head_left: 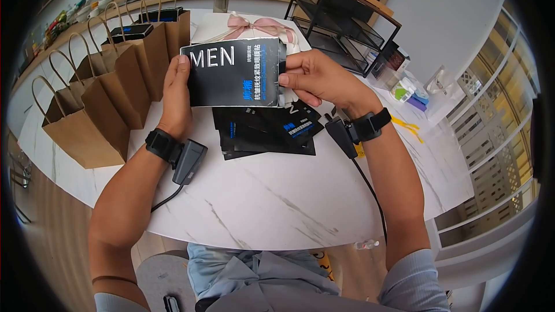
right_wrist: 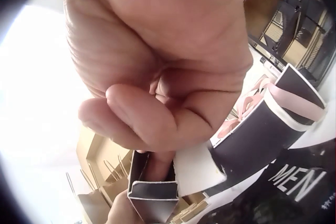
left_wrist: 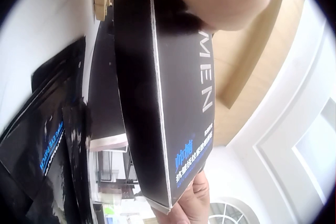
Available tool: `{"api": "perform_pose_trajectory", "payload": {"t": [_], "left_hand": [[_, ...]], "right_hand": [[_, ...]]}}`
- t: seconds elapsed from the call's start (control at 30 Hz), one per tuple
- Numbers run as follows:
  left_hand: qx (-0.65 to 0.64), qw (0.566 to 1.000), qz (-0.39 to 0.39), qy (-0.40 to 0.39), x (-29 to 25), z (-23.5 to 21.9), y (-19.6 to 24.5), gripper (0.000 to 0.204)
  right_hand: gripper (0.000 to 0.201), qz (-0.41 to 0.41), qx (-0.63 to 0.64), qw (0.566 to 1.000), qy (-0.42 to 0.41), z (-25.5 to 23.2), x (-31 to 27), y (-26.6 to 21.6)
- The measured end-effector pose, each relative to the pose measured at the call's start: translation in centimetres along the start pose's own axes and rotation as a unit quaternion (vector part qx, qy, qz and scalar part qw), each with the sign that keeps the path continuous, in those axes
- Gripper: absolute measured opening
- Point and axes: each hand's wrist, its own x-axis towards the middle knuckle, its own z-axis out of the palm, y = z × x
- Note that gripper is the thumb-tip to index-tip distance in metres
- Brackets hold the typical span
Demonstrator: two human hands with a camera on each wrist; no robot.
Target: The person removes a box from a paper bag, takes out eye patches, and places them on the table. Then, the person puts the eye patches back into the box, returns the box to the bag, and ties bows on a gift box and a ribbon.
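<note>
A black carton (head_left: 222, 84) with "MEN" in silver letters and blue and white print is held up over the table. My left hand (head_left: 176, 89) grips its left end, thumb on the front face. At the right end my right hand (head_left: 332, 78) pinches the carton by its opened end, thumb on the front. In the right wrist view a finger reaches into the opening, beside a raised white-lined flap (right_wrist: 197, 169). Below lie several flat black sachets (head_left: 269, 138), overlapping in a loose pile; one reads "eye patch" in the left wrist view.
Brown paper bags (head_left: 87, 118) with handles stand in a row on the left, some with black boxes inside. Behind the carton sits a gift box with a pink ribbon bow (head_left: 254, 23). A black rack (head_left: 341, 23) and plastic containers (head_left: 402, 84) are at the right on the marble-patterned table (head_left: 219, 202).
</note>
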Motion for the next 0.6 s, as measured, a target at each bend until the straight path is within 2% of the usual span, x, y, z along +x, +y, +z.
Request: {"api": "perform_pose_trajectory", "payload": {"t": [0.07,0.17,0.27,0.33,0.47,0.57,0.6], "left_hand": [[-0.020,1.000,-0.001,0.004,0.0,0.0,0.1,0.036],[-0.066,0.997,-0.029,0.009,0.0,-0.2,-0.1,0.036],[-0.055,0.998,-0.020,0.022,0.4,-0.6,-0.5,0.033],[-0.064,0.998,-0.021,0.005,0.6,-0.8,-0.6,0.036],[-0.064,0.998,-0.021,0.010,0.4,-0.6,-0.6,0.036],[-0.040,0.999,-0.020,0.014,0.3,-0.6,-0.3,0.036],[-0.042,0.999,-0.025,0.021,0.2,-0.4,-0.1,0.035]], "right_hand": [[0.020,-0.008,-0.014,1.000,-0.012,0.6,-0.1,-1.2],[0.018,-0.003,0.056,0.998,-0.034,1.8,-0.6,-2.9],[0.019,-0.007,-0.001,1.000,-0.026,1.1,0.0,-1.9],[0.022,-0.027,-0.025,0.999,0.031,1.1,0.1,-1.5],[0.021,-0.008,-0.025,0.998,0.060,1.2,-0.1,-1.3],[0.016,-0.017,0.036,0.994,0.098,1.8,-0.6,-1.2],[0.018,-0.012,-0.010,0.990,0.139,1.7,-1.0,-1.0]]}}
